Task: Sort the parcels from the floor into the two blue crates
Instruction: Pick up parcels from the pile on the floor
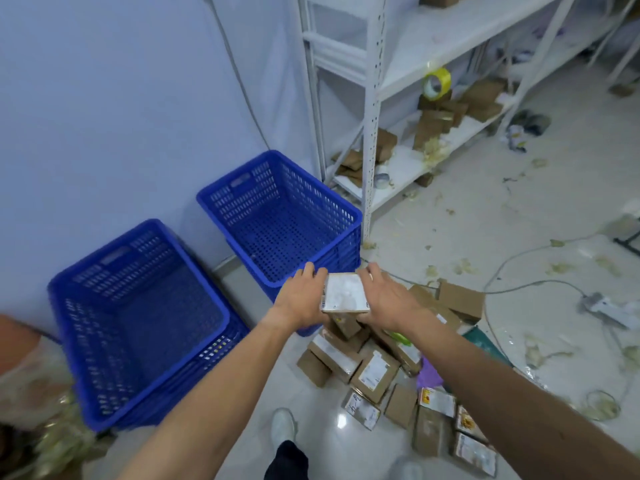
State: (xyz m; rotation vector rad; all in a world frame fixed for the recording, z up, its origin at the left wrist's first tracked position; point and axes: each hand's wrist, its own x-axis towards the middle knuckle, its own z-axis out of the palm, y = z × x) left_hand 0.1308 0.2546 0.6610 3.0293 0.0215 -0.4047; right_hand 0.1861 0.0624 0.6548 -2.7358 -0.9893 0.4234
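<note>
Cardboard parcel [345,293] — flat, white-labelled — clasped between both hands [304,299] beside perforated crate [277,216].

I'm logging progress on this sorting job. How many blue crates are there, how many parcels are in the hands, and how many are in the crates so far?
Blue crates: 2, near crate and far crate
Parcels held: 1, the white-topped parcel between left hand and right hand
Parcels visible in crates: 0
Total: 3

Left hand [302,295] and right hand [385,296] clasp a parcel [345,293].
</note>
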